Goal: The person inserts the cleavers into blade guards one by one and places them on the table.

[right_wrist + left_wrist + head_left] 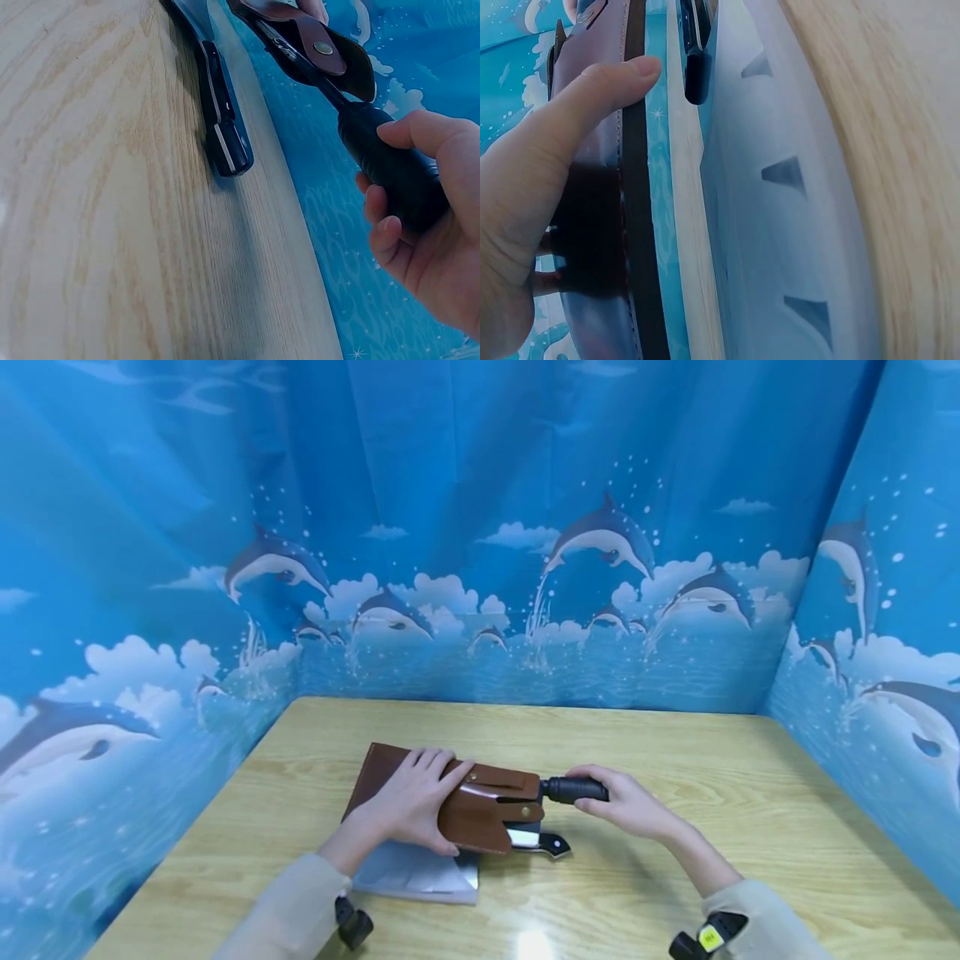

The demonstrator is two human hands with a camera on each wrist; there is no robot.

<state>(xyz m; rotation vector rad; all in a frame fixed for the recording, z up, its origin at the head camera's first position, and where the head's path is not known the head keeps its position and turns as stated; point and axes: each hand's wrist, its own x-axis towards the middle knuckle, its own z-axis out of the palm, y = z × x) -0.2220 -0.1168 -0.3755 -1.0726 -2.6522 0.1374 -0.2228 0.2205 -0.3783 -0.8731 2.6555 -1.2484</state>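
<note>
My left hand grips a wide brown leather sheath, fingers over its far side and thumb along the near edge. A black-handled knife sits in the sheath, its handle sticking out to the right. Curled round that handle is my right hand. The blade is mostly hidden by the leather; a dark, marked part shows at the sheath's mouth in the right wrist view. Below lies a second knife with a riveted black handle. A wide shiny flat piece shows under my left hand.
The pale wood table spreads around the hands. Blue dolphin-print curtains stand behind it and at both sides. Dark cameras are strapped at the left wrist and right wrist.
</note>
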